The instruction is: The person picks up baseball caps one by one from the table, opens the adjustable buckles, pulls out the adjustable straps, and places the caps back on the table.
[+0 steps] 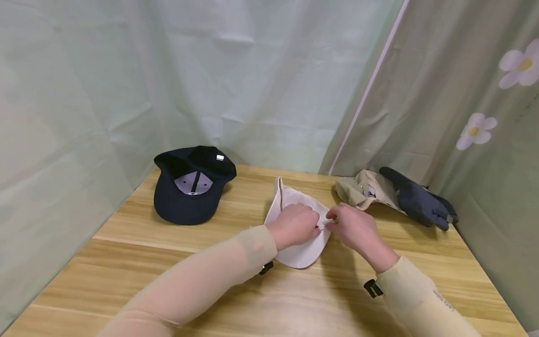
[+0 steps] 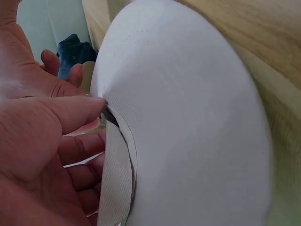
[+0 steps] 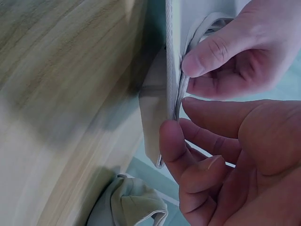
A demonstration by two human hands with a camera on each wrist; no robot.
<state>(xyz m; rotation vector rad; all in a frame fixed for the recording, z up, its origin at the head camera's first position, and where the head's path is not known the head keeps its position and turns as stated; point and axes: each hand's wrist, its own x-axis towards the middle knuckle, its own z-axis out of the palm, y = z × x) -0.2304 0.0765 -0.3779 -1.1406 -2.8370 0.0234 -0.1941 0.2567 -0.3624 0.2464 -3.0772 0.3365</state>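
Note:
A white cap is held with the underside of its brim turned up, at the middle of the wooden table. My left hand pinches the cap's inner band; in the left wrist view its thumb presses the band where it meets the brim. On the cap's right side, my right hand pinches the edge of that band between thumb and index finger. In the right wrist view both hands sit close together on the same edge. Part of the crown is hidden behind my left hand.
A dark navy cap lies upturned at the back left of the table. To the back right lie a beige cap and a dark blue cap, touching each other. Pale curtains hang around the table's back and sides.

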